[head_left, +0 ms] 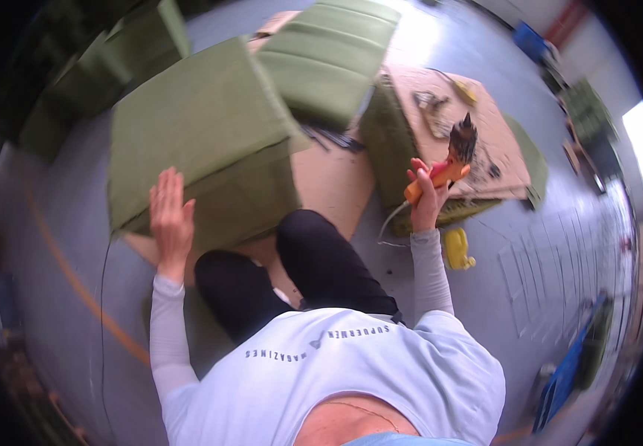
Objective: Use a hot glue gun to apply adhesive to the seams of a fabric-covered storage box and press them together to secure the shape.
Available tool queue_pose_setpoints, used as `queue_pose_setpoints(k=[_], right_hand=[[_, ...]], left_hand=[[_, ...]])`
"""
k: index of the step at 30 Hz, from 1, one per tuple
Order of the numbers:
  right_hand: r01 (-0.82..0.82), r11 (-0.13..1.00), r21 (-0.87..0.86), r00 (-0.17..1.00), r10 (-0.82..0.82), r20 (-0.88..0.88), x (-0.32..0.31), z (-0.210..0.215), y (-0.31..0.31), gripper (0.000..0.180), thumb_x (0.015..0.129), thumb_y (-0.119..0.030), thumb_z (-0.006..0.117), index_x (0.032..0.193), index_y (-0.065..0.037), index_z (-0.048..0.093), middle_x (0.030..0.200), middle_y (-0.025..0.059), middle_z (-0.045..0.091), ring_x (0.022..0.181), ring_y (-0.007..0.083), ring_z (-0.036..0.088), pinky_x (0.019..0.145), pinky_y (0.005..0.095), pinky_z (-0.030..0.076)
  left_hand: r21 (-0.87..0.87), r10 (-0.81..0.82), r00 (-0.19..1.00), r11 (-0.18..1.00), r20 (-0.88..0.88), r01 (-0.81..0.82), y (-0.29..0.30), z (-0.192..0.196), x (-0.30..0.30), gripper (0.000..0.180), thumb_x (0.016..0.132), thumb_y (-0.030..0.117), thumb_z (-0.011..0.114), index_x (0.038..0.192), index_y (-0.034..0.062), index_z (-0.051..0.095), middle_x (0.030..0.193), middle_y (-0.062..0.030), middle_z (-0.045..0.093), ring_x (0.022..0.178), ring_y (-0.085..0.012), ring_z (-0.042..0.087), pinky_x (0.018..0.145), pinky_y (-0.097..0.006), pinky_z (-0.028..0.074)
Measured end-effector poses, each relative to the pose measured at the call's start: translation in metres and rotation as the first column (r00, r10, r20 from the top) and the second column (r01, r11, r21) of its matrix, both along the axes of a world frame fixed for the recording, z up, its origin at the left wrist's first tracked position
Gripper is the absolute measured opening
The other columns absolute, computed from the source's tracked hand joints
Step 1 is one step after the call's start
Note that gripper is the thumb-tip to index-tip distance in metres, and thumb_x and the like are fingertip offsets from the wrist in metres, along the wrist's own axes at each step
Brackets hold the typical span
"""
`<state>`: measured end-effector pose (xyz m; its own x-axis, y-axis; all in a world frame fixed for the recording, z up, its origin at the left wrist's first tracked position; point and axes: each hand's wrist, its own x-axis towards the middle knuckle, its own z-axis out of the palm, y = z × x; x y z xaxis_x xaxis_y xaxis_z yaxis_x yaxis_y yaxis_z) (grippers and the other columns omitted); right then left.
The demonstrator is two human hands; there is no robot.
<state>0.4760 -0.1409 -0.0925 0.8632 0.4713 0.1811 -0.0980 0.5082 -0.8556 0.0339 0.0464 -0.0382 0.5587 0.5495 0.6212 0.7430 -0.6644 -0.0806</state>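
Note:
My left hand [171, 221] is open, its fingers stretched flat against the near left edge of a large green box-shaped block [202, 126]. Its surface looks like fabric or padding, with a seam along the near top edge. Raised on the right, my right hand [430, 195] is wrapped round an orange hand tool [440, 177] with a dark, crusted, pointed head. I cannot make out its exact kind. A pale cord [390, 221] hangs below that hand. The tool is held above the near part of a cardboard-topped green block [485, 111].
On the cardboard lie a stained whitish object [433, 115] and a yellow item [464, 92]. A yellow container [457, 250] stands on the floor by my right forearm. A green ribbed panel [329, 56] leans at the back. Cardboard [336, 178] lies between the blocks; thin rods [559, 260] lie at right.

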Motion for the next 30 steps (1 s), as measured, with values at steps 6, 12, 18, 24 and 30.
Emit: queue_pose_setpoints(k=[6, 12, 18, 24, 30], right_hand=[[0.449, 0.891, -0.061, 0.891, -0.452, -0.041, 0.14, 0.04, -0.066, 0.019, 0.084, -0.014, 0.072, 0.09, 0.002, 0.064, 0.081, 0.0113, 0.069, 0.06, 0.0198, 0.066, 0.052, 0.0279, 0.054], [0.599, 0.696, -0.395, 0.789, -0.429, 0.44, 0.243, 0.01, -0.026, 0.026, 0.079, -0.02, 0.078, 0.081, 0.0, 0.062, 0.07, 0.0072, 0.064, 0.054, 0.0166, 0.06, 0.047, 0.0302, 0.048], [0.582, 0.338, -0.74, 0.813, -0.203, 0.546, 0.276, -0.124, 0.052, 0.087, 0.062, -0.059, 0.08, 0.097, 0.019, 0.064, 0.103, 0.0337, 0.066, 0.103, 0.0398, 0.065, 0.091, 0.0422, 0.05], [0.641, -0.056, -0.765, 0.764, 0.142, 0.629, 0.414, -0.167, 0.031, 0.113, 0.069, -0.087, 0.052, 0.103, 0.02, 0.063, 0.105, 0.0333, 0.066, 0.11, 0.0393, 0.062, 0.092, 0.0434, 0.048], [0.66, -0.081, -0.747, 0.719, 0.358, 0.596, 0.31, -0.141, 0.059, 0.087, 0.084, -0.074, 0.049, 0.112, 0.007, 0.066, 0.105, 0.0272, 0.067, 0.103, 0.0396, 0.064, 0.089, 0.0443, 0.049]], left_hand=[[-0.043, 0.046, 0.998, 0.998, 0.05, -0.044, -0.005, -0.013, 0.031, 0.047, 0.104, 0.033, 0.04, 0.139, 0.0031, 0.049, 0.143, -0.0109, 0.05, 0.137, -0.0276, 0.042, 0.116, -0.045, 0.029], [0.001, 0.104, 0.994, 0.995, -0.011, -0.104, -0.004, -0.005, 0.016, 0.046, 0.103, 0.033, 0.042, 0.139, 0.0042, 0.05, 0.143, -0.0097, 0.05, 0.135, -0.0265, 0.044, 0.115, -0.043, 0.032], [0.001, 0.149, 0.989, 0.989, 0.002, -0.149, -0.013, -0.002, 0.014, 0.047, 0.102, 0.032, 0.044, 0.14, 0.0039, 0.048, 0.144, -0.0102, 0.05, 0.136, -0.0275, 0.043, 0.114, -0.044, 0.032], [0.015, -0.049, 0.972, 0.999, 0.23, 0.047, 0.008, -0.001, 0.053, 0.041, 0.092, 0.017, 0.062, 0.129, 0.0028, 0.057, 0.134, -0.0139, 0.058, 0.128, -0.0307, 0.051, 0.11, -0.047, 0.036], [-0.054, 0.043, 0.979, 0.998, 0.2, -0.033, -0.017, 0.003, 0.022, 0.034, 0.093, 0.014, 0.06, 0.125, 0.0035, 0.061, 0.13, -0.0116, 0.06, 0.124, -0.028, 0.054, 0.109, -0.044, 0.039]])
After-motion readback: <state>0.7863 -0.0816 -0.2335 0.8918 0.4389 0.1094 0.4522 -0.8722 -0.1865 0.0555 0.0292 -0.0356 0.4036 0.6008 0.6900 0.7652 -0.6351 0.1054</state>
